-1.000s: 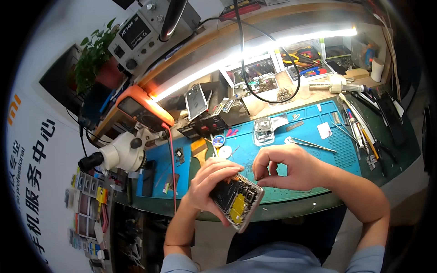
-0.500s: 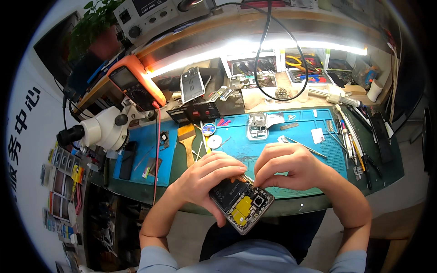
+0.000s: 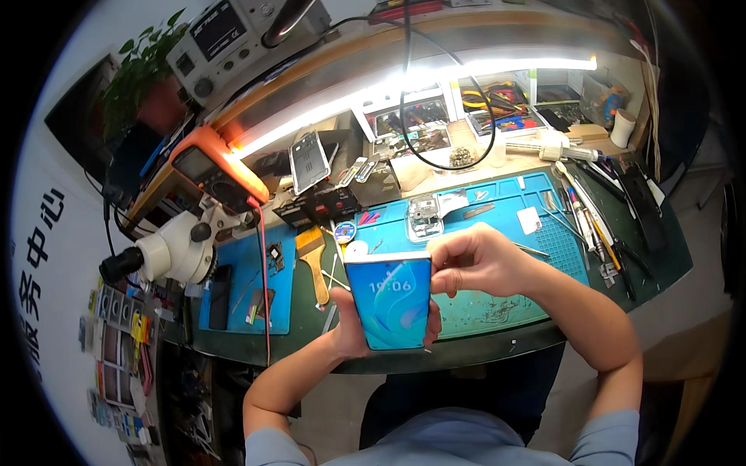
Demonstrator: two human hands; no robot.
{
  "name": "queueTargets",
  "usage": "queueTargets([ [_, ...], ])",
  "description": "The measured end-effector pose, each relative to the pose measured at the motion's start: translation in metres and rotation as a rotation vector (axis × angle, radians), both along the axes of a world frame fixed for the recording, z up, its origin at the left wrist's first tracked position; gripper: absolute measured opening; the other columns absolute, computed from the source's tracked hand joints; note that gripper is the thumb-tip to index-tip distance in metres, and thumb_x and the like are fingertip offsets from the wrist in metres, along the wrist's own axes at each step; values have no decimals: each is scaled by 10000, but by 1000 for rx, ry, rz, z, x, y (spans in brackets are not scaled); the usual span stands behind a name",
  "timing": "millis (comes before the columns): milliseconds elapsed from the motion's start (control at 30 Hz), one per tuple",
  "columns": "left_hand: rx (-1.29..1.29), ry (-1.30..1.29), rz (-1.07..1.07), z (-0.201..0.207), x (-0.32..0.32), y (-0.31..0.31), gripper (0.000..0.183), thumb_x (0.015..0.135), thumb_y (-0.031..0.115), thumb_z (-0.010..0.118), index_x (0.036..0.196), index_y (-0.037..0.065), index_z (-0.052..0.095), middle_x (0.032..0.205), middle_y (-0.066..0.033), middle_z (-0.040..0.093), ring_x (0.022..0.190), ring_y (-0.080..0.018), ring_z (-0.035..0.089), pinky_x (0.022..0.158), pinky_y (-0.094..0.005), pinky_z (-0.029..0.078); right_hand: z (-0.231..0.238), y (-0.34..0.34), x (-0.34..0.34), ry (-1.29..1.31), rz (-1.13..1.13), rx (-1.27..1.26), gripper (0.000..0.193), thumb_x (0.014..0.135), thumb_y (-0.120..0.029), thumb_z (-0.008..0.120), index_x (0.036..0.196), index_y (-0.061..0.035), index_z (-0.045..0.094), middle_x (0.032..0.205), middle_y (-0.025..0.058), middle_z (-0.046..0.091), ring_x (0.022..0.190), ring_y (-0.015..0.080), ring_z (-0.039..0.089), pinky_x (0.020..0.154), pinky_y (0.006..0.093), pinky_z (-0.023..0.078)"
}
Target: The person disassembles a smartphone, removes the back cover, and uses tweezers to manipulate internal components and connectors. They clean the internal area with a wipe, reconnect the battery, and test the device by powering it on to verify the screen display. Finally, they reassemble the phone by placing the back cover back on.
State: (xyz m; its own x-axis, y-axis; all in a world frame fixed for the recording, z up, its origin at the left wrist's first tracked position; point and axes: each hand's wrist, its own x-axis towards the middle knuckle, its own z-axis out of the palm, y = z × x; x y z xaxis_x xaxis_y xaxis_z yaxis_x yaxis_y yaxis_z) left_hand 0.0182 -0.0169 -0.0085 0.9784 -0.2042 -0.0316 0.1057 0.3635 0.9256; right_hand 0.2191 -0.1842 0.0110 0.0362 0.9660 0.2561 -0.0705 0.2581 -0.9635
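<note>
A smartphone stands tilted up in front of me, its lit blue lock screen facing me. My left hand is closed around its lower part, the thumb along the left edge and fingertips showing at the right edge. At the upper right edge, the bent thumb and fingers of my right hand pinch against the phone's side. Whether anything small sits between those fingers I cannot make out. The back of the phone is hidden from view.
A blue repair mat covers the bench beyond the phone. Around it are a clear plastic box, a brush, a white microscope, an orange multimeter and several pens and tweezers. A black cable loops overhead.
The phone has been turned over: its open back with the battery and yellow patch faced me, and now the lit screen does. My left hand has shifted to the phone's lower part.
</note>
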Motion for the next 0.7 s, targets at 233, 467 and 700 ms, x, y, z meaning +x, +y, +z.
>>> queueTargets([
  [233,-437,120,33,-12,20,-3,1209,724,1054,278,1313,44,583,1092,-182,648,950,-294,632,836,-472,516,-17,11,9,320,-10,-50,223,975,-216,766,1087,-23,763,945,19,732,827,98,623,764,282,509],
  [467,-552,164,-15,-18,22,-2,1173,738,1047,313,1290,53,600,1128,-141,614,991,-264,575,833,-450,495,-27,15,8,386,-2,-88,231,974,-230,769,1092,-32,761,940,14,726,825,97,622,768,278,505],
  [700,-595,183,0,-11,24,-8,1129,752,1035,336,1271,67,601,1104,-116,594,965,-243,544,797,-437,479,-28,15,4,459,10,-98,236,986,-228,755,1110,-27,758,939,18,735,829,91,629,765,269,502],
])
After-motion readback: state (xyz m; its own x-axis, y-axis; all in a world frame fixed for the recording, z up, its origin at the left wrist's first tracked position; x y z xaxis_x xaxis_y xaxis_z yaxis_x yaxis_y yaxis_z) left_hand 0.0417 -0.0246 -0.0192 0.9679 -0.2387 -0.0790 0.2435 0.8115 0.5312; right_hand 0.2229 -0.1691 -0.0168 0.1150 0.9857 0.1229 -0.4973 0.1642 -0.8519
